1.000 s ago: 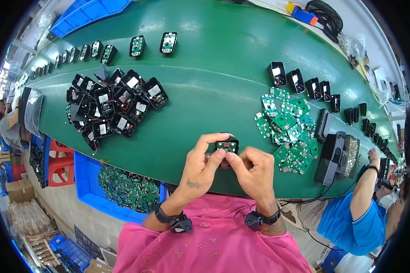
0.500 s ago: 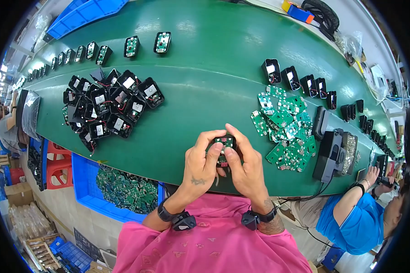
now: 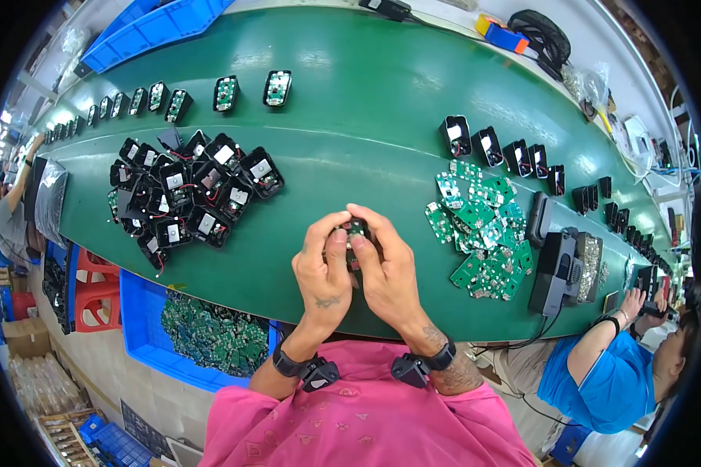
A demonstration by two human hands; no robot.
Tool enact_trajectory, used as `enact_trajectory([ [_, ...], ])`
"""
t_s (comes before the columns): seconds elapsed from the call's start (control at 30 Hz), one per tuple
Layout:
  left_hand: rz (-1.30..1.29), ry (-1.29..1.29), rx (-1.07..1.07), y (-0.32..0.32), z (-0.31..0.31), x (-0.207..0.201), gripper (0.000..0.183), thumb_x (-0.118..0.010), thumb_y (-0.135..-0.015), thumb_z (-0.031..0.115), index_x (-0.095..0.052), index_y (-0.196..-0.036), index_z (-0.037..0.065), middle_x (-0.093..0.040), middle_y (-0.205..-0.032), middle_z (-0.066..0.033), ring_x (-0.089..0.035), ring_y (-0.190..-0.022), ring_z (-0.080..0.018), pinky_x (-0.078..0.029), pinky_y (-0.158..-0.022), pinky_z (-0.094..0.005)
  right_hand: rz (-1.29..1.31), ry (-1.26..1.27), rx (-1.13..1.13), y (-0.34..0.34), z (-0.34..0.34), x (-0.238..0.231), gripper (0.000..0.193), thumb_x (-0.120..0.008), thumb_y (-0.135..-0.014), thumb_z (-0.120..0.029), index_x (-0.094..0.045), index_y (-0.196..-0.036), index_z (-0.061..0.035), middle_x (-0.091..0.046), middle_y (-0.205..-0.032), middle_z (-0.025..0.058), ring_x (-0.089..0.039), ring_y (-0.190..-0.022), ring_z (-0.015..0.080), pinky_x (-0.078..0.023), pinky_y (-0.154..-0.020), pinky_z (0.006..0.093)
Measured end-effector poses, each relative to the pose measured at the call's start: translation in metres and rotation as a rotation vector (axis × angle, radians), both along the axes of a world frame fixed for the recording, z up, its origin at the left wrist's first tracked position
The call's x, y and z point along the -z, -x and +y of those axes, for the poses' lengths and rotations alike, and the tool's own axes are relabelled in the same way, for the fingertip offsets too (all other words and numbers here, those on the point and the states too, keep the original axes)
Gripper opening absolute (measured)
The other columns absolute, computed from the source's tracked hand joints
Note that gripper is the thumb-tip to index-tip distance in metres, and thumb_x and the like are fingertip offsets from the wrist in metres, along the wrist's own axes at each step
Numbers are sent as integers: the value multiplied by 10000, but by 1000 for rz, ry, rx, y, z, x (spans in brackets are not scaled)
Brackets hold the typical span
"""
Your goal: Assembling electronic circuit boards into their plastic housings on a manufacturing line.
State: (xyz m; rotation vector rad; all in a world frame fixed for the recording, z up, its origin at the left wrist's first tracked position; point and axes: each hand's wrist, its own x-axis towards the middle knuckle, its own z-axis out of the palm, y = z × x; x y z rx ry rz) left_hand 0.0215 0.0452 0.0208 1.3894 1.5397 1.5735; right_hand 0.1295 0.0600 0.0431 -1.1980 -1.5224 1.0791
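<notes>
The left hand (image 3: 325, 268) and right hand (image 3: 387, 272) cup a black housing (image 3: 355, 228) left of the loose board pile (image 3: 487, 233) on the bench (image 3: 350, 163), thumbs over the board inside; whether it is fully seated, I cannot tell. Well left of and beyond that pile, a row of filled housings (image 3: 276, 89) looks done; the housing heap (image 3: 183, 191) left of it and open housings (image 3: 487, 146) just beyond it mostly show bare white blocks, seemingly left to do
</notes>
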Motion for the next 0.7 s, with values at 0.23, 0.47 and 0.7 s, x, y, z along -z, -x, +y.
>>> enact_trajectory([
  [0.23,-327,225,98,12,6,8,595,-437,-1060,309,-229,-1526,3,-555,-1328,-238,-666,-575,-168,-519,-508,-230,-193,-114,99,7,134,31,352,-579,-958,-99,-565,-1303,-37,-676,-852,101,-668,-665,119,-541,-573,288],
  [0.47,-324,264,75,17,-1,14,315,-363,-1075,222,-536,-981,-24,-682,-985,-175,-614,-528,-126,-483,-467,-208,-648,-14,229,43,208,6,431,-624,-921,-312,-569,-1242,-30,-669,-1075,273,-638,-1004,482,-514,-883,554],
  [0.7,-320,208,166,22,-5,14,280,-417,-1059,199,-552,-943,-16,-669,-921,-121,-610,-539,-107,-480,-486,-211,-1239,-320,413,-54,163,-41,820,-830,-694,-535,-565,-1270,-17,-630,-1141,165,-547,-1061,334,-484,-847,482],
])
